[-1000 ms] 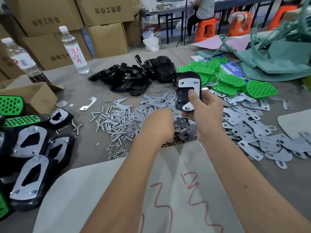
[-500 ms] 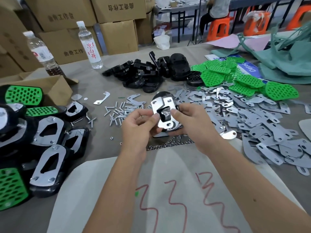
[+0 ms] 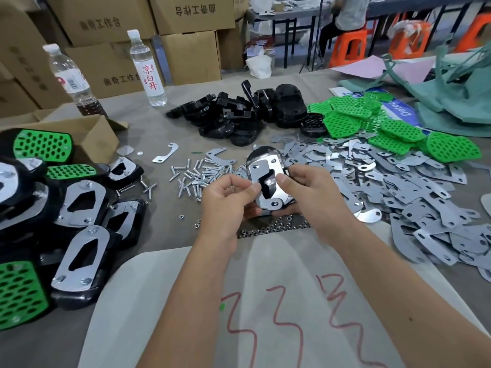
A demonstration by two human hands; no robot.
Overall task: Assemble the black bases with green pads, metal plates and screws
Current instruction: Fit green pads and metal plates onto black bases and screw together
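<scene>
In both hands, black base (image 3: pixel 261 155) w/ shiny plate (image 3: pixel 261 172).

Glossy black plastic base (image 3: pixel 261 155), shiny metal plate (image 3: pixel 265 181), matt green pads (image 3: pixel 398 131)

On the desk (image 3: pixel 170 134) the pile of bases (image 3: pixel 239 112) lay at the back, with the pads (image 3: pixel 385 123) to its right. The plates (image 3: pixel 398 187) spread before the pads, and the screws (image 3: pixel 196 173) lay left of the plates. Finished pieces (image 3: pixel 79 235) were stacked at the left edge, and two bottles (image 3: pixel 148 70) stood behind them.
</scene>
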